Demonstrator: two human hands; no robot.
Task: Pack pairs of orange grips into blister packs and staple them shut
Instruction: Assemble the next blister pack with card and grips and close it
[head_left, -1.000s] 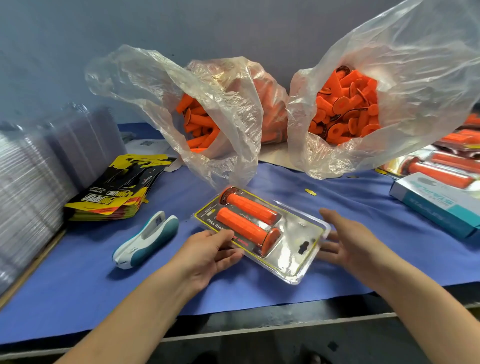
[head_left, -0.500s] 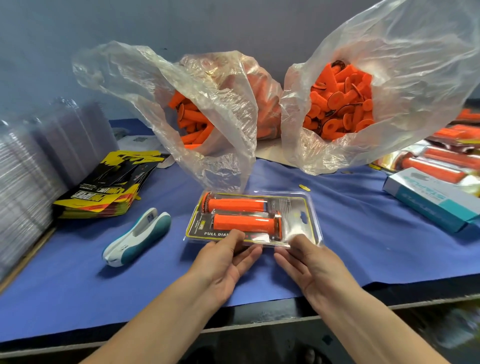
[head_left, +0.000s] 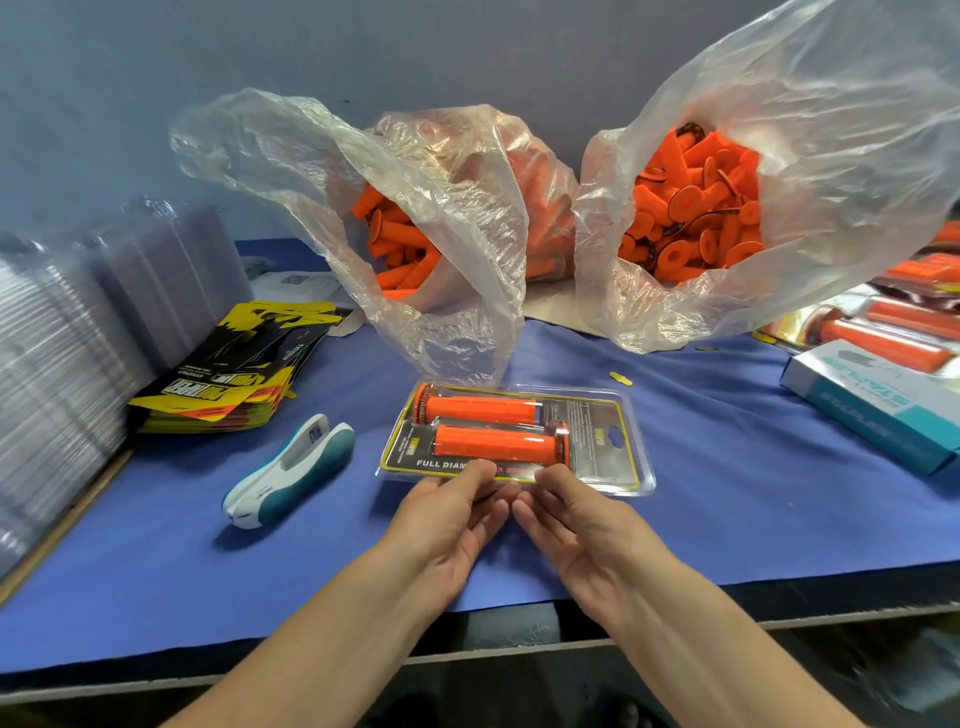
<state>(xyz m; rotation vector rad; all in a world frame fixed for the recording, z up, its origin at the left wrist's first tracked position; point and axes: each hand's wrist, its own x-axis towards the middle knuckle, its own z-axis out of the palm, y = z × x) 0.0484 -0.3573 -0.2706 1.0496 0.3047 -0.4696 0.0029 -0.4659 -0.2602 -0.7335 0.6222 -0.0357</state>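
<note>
Blister pack (head_left: 613, 441) sits centre on the table (head_left: 727, 493), close to the front edge; two grips lie in it, rear grip (head_left: 480, 409) just behind front grip (head_left: 496, 444); left hand (head_left: 447, 519) and right hand (head_left: 576, 525) side by side at its near edge, both pinching it; stapler (head_left: 291, 470) just left of the pack; card stack (head_left: 234, 374) behind the stapler, empty blister stacks (head_left: 47, 374) further left; left bag (head_left: 415, 218) and right bag (head_left: 779, 182) stand behind the pack, loose grips inside; box (head_left: 872, 395) far right, finished packs (head_left: 893, 332) behind it.
</note>
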